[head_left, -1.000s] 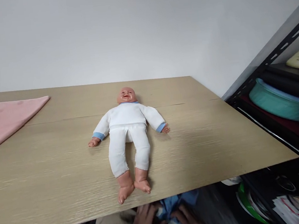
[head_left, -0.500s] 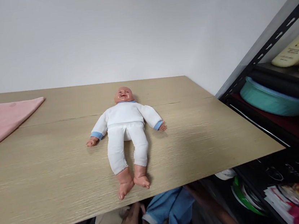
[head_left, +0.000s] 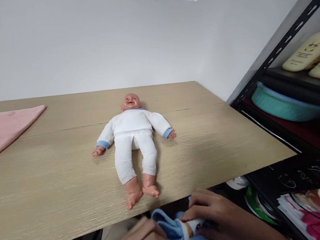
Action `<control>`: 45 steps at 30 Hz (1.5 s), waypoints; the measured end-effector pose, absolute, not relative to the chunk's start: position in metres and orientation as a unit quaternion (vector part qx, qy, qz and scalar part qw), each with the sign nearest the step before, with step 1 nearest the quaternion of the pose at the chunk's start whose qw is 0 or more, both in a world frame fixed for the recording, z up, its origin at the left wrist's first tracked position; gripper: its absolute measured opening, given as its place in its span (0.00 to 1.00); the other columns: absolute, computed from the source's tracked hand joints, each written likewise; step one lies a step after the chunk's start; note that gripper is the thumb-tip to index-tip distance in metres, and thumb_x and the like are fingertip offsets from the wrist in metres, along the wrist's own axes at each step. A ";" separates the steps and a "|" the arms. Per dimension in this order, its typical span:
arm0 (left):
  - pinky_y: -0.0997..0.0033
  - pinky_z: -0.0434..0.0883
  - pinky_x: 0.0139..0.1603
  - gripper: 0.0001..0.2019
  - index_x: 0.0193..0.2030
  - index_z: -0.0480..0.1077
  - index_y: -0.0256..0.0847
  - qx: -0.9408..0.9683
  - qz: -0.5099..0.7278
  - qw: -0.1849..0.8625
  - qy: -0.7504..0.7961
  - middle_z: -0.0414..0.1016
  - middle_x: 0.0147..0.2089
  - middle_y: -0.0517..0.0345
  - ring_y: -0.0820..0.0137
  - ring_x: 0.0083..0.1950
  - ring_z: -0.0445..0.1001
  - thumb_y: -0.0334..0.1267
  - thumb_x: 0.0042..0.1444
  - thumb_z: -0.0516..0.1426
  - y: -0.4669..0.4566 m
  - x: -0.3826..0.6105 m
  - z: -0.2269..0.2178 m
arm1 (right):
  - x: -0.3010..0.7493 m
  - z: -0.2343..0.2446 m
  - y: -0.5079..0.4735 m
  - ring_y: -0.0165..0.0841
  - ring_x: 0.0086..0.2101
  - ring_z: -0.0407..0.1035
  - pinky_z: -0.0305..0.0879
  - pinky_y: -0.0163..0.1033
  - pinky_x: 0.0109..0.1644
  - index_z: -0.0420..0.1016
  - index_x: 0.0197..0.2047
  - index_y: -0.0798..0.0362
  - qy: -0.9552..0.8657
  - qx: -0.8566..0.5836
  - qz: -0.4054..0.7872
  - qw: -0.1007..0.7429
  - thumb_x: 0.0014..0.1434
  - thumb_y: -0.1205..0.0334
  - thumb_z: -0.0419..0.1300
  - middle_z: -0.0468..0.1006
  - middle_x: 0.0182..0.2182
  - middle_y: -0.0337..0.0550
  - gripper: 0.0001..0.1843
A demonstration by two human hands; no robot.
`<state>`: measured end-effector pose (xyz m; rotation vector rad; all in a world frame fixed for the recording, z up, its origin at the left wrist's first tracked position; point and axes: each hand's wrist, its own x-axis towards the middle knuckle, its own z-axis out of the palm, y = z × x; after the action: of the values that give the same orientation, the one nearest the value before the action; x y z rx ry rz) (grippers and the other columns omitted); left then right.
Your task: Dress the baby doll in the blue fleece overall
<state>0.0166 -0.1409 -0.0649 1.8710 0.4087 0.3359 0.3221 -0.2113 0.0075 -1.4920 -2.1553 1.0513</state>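
Below the table's front edge, a small blue garment (head_left: 175,229) with white and orange trim is bunched up between my hands. My right hand (head_left: 215,216) pinches its trimmed part with thumb and fingers. From the left, my left hand (head_left: 145,238) presses against the cloth with bent fingers, somewhat blurred; part of its grip is hidden. On the table (head_left: 54,187) a baby doll (head_left: 132,121) lies on its back, feet towards me. It wears a white top with blue cuffs and white trousers, and its feet are bare.
A folded pink cloth (head_left: 1,131) lies at the table's left. To the right stands a black shelf rack (head_left: 270,141) with a teal basin (head_left: 286,106), cream bottles (head_left: 309,51) and papers lower down. A white wall (head_left: 80,40) closes off the back.
My right hand has come up and in to the blue garment, which is now bunched instead of hanging loose. My left hand has moved slightly, and the view has shifted a little. The doll lies unchanged.
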 end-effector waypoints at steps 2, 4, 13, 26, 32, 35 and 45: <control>0.52 0.72 0.70 0.24 0.68 0.72 0.67 0.804 0.191 0.520 0.219 0.79 0.65 0.54 0.52 0.66 0.75 0.59 0.67 0.62 -0.130 0.022 -0.030 | 0.313 0.031 -0.201 0.34 0.48 0.76 0.71 0.36 0.54 0.81 0.58 0.39 -0.789 -0.484 0.340 0.168 0.68 0.68 0.68 0.81 0.46 0.38 0.19; 0.43 0.66 0.75 0.34 0.69 0.72 0.62 0.834 0.213 0.445 0.249 0.72 0.71 0.48 0.44 0.74 0.66 0.59 0.56 0.71 -0.118 0.026 0.002 | 0.307 0.048 -0.189 0.33 0.50 0.76 0.71 0.35 0.57 0.80 0.60 0.40 -0.817 -0.441 0.320 0.186 0.70 0.66 0.67 0.82 0.49 0.38 0.17; 0.68 0.78 0.56 0.09 0.55 0.72 0.53 0.844 0.199 0.429 0.253 0.80 0.57 0.58 0.63 0.55 0.79 0.38 0.72 0.57 -0.082 0.022 0.061 | 0.297 0.095 -0.140 0.32 0.43 0.77 0.72 0.35 0.52 0.81 0.56 0.42 -0.814 -0.443 0.281 0.251 0.69 0.58 0.70 0.82 0.42 0.36 0.13; 0.65 0.79 0.55 0.15 0.53 0.79 0.51 0.828 0.193 0.445 0.282 0.84 0.51 0.59 0.59 0.53 0.80 0.55 0.68 0.63 -0.050 0.023 0.067 | 0.292 0.116 -0.078 0.27 0.28 0.61 0.58 0.32 0.30 0.72 0.44 0.50 -0.774 -0.440 0.392 0.230 0.71 0.47 0.65 0.68 0.28 0.30 0.15; 0.56 0.79 0.61 0.21 0.63 0.78 0.49 0.752 0.248 0.510 0.336 0.82 0.60 0.52 0.55 0.59 0.79 0.54 0.68 0.62 -0.034 0.023 0.051 | 0.298 0.085 -0.057 0.25 0.28 0.62 0.63 0.29 0.33 0.69 0.31 0.51 -0.792 -0.265 0.535 0.126 0.58 0.51 0.76 0.69 0.28 0.28 0.21; 0.60 0.81 0.52 0.23 0.55 0.83 0.46 0.753 0.216 0.547 0.295 0.85 0.49 0.54 0.57 0.48 0.81 0.61 0.65 0.62 -0.027 0.021 0.049 | 0.291 0.079 -0.059 0.29 0.38 0.69 0.71 0.34 0.48 0.76 0.41 0.52 -0.793 -0.262 0.504 0.220 0.61 0.57 0.72 0.76 0.40 0.36 0.11; 0.45 0.71 0.72 0.29 0.64 0.79 0.53 0.714 0.237 0.572 0.327 0.82 0.63 0.51 0.50 0.66 0.76 0.67 0.65 0.60 -0.012 0.005 0.024 | 0.284 0.063 -0.045 0.34 0.40 0.76 0.75 0.36 0.49 0.80 0.44 0.52 -0.813 -0.242 0.513 0.131 0.56 0.52 0.77 0.82 0.42 0.39 0.19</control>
<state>0.0051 -0.0117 0.0241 1.6746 0.7674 0.5549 0.2837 -0.0448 0.0629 -0.7022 -2.3621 1.4891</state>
